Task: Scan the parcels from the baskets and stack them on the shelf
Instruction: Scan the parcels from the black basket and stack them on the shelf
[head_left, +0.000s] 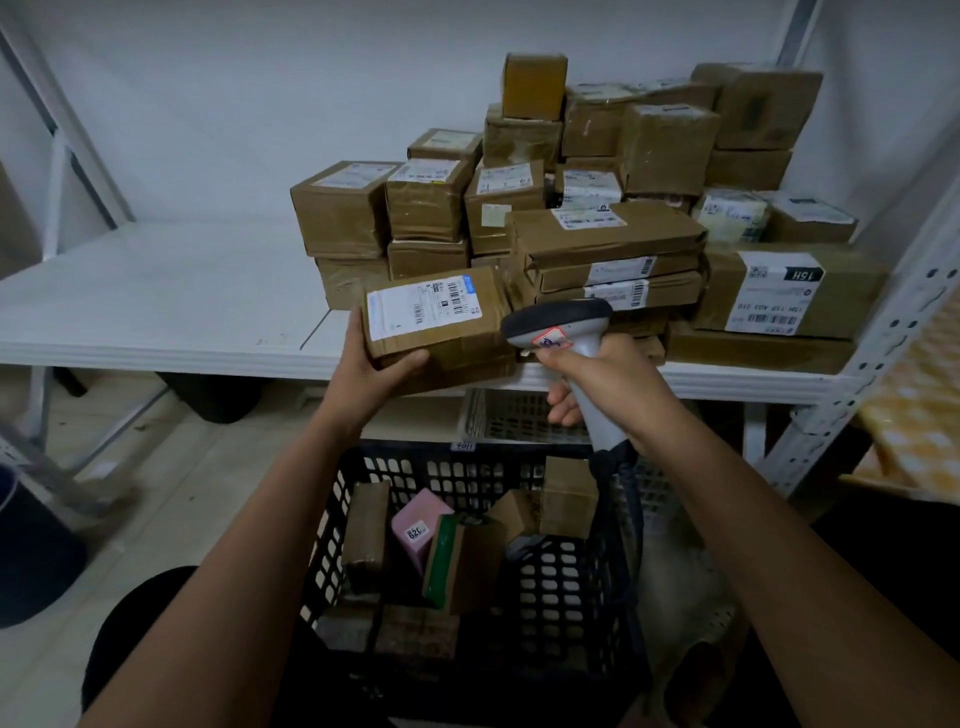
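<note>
We hold a taped brown parcel (436, 325) in our left hand (374, 371), fingers curled round its lower left corner, label up, just in front of the white shelf (156, 301). Our right hand (605, 387) grips the handle of the grey scanner (558, 322), its head right beside the parcel. Stacked parcels (597, 208) crowd the shelf's right side. Below, a black basket (571, 587) holds more packages.
</note>
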